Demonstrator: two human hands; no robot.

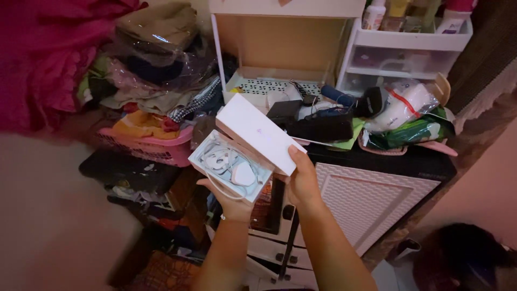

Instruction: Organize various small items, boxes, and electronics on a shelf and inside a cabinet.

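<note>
**Inspector A:** State of the hands?

**Inspector B:** The left hand (232, 200) is cupped under an open white box (230, 166), fingers closed on its underside. Inside the box lie a coiled white cable (223, 161) and a white plug adapter (244, 174). The right hand (302, 180) grips the box's white lid (259, 133) at its lower end, thumb on top; the lid is tilted and rests against the upper right edge of the box.

**Inspector A:** Surroundings, taken from the box?

**Inspector B:** Just behind and to the right of it, a dark cabinet (377, 188) with a patterned white front carries clutter, including a black pouch (319, 128) and a green packet (412, 132). Further behind stands a white plastic drawer unit (401, 56). Left of the box sits a pink basket (153, 146) under folded clothes (156, 70).
</note>
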